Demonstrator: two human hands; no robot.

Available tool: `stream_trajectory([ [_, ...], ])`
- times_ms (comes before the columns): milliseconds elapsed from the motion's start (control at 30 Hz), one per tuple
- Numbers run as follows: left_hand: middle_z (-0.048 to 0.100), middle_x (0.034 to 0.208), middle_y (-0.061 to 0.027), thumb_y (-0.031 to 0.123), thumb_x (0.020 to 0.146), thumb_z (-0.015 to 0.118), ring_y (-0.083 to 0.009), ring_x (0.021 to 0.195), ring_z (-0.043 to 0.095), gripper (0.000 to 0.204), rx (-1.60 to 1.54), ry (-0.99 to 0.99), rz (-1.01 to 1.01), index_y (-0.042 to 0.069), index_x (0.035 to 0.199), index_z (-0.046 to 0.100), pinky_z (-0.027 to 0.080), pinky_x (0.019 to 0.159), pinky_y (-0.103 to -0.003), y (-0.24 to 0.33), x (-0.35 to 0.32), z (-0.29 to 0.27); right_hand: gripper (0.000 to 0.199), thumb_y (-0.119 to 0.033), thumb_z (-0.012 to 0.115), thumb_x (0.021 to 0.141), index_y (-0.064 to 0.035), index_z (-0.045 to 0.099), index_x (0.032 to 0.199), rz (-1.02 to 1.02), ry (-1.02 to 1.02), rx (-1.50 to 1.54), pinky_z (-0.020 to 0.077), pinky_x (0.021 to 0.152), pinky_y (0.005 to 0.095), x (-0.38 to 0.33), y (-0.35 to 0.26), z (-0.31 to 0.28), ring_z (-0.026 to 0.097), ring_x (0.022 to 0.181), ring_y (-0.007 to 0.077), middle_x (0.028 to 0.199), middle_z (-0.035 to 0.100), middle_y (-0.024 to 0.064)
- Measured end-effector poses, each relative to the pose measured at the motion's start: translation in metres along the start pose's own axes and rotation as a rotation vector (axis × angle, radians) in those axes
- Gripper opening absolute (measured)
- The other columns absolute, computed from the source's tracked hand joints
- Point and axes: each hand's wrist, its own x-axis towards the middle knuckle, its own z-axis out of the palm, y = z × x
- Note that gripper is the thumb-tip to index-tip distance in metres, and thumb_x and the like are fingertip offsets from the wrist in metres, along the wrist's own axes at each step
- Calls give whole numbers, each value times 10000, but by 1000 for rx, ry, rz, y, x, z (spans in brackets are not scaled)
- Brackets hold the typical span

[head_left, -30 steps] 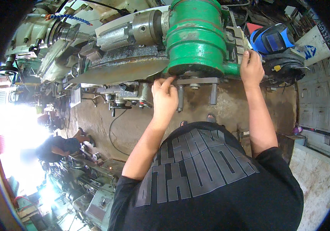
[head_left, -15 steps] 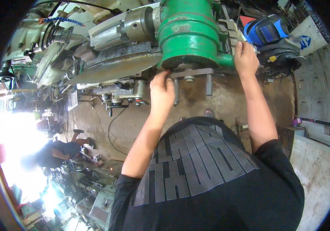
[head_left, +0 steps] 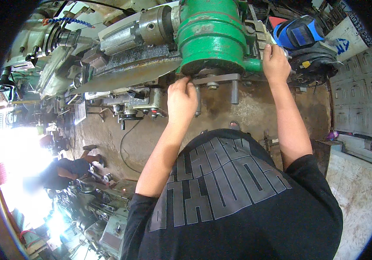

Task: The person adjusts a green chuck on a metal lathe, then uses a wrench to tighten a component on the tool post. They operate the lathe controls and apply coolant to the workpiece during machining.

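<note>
The green cylindrical housing [head_left: 212, 39] with raised bands sits at the top centre of the view, its dark end turned toward the person. Across that end lies a flat metal bar [head_left: 225, 78], fixed near its middle by a nut [head_left: 213, 85], with a grey post [head_left: 235, 92] standing out at its right end and another, partly hidden, at its left. The left hand [head_left: 181, 97] is at the bar's left end, fingers bent toward the housing's lower edge; whether it grips anything there cannot be told, since the fingertips are hidden. The right hand [head_left: 276, 63] is raised just right of the housing with its fingers curled, beside the machine parts there; what it grasps, if anything, cannot be made out. To the left of the housing, in line with it, is a thick steel chuck [head_left: 158, 26], and below that a long curved metal sheet [head_left: 129, 77] reaches out leftward. A machine carriage [head_left: 145, 99] with a black-handled wheel shows beneath the sheet. Right of the right hand lie a blue welding helmet [head_left: 296, 32] and a dark coil of cable [head_left: 309, 63]. Grey lockers [head_left: 359, 93] line the far right, and another person [head_left: 71, 169] in dark clothes is at the lower left, near more machinery [head_left: 112, 232].
</note>
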Motion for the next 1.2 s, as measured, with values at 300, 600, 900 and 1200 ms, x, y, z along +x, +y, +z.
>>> stream_trajectory([
  [300, 677, 1196, -240, 132, 932, 640, -399, 1098, 626, 340, -258, 111, -171, -41, 1223, 672, 526, 940, -463, -6, -9, 16, 372, -428, 470, 1057, -111, 660, 1011, -16, -24, -17, 520, 742, 527, 0, 2, 2, 674, 901, 394, 980, 694, 123],
  [600, 608, 1283, -240, 85, 904, 654, -405, 1197, 540, 405, -207, 159, -46, -54, 1282, 615, 498, 981, -466, 0, -13, 16, 405, -450, 470, 1051, -97, 631, 933, -38, -25, -71, 536, 707, 537, 1, 3, 5, 679, 847, 400, 937, 683, 128],
  [900, 627, 1237, -251, 85, 889, 635, -432, 1189, 540, 375, -66, 167, 42, -64, 1233, 633, 437, 1047, -507, -3, -11, 16, 416, -454, 461, 1051, -95, 647, 952, -24, -50, -74, 534, 733, 535, 2, 0, 2, 679, 896, 388, 956, 691, 129],
  [1200, 669, 1201, -262, 152, 935, 632, -424, 1185, 583, 334, -72, 77, -14, -60, 1191, 669, 457, 1045, -488, -5, -5, 9, 404, -458, 487, 1042, -104, 681, 1011, 0, -62, -51, 541, 756, 520, 3, 3, 5, 692, 911, 389, 990, 708, 132],
])
